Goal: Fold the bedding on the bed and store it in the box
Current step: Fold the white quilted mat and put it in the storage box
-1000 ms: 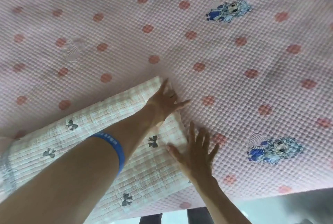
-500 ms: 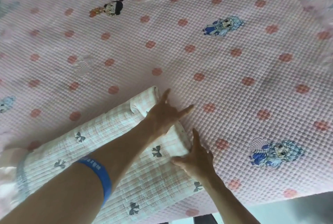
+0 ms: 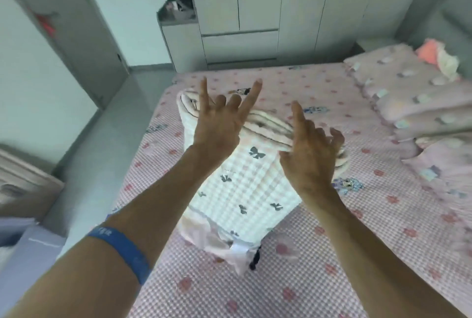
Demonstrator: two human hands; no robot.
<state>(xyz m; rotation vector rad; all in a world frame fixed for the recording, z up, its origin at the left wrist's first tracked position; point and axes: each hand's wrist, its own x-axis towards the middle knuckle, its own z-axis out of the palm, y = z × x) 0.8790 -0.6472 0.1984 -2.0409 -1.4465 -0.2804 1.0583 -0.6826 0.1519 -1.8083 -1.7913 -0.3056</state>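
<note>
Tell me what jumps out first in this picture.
Two bare hands, left and right, raised mid-frame with fingers spread, holding nothing. Behind them a folded white checked quilt with bow prints lies on the pink dotted bed. A blue wristband circles the left forearm at lower left.

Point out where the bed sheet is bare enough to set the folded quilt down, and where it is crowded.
Bare sheet lies near the front edge, below the folded quilt, and beyond it toward the wardrobe. The right side is crowded with stacked pink bedding.
</note>
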